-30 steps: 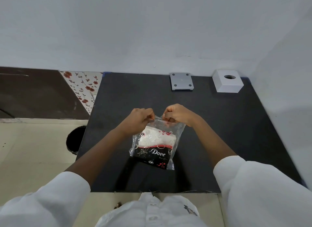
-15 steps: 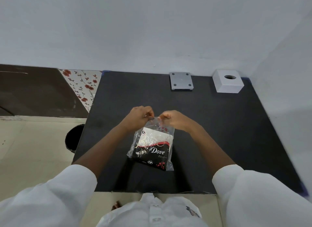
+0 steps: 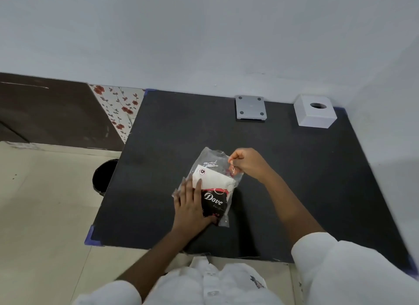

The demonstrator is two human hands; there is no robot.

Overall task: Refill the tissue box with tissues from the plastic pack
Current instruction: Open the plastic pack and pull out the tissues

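The plastic pack [image 3: 213, 186] is lying flat near the middle of the black table [image 3: 294, 168], its clear end pointing away from the person. The left hand [image 3: 191, 204] is pressing palm-down on the pack's left side, fingers spread and extended, its grip wide and closing on nothing. The right hand [image 3: 246, 162] is reaching in from the right with a bent wrist, its grip pinching narrowly on the pack's upper right edge. The white tissue box [image 3: 315, 111] is sitting well apart at the table's far right corner, near a grey plate [image 3: 250, 107]
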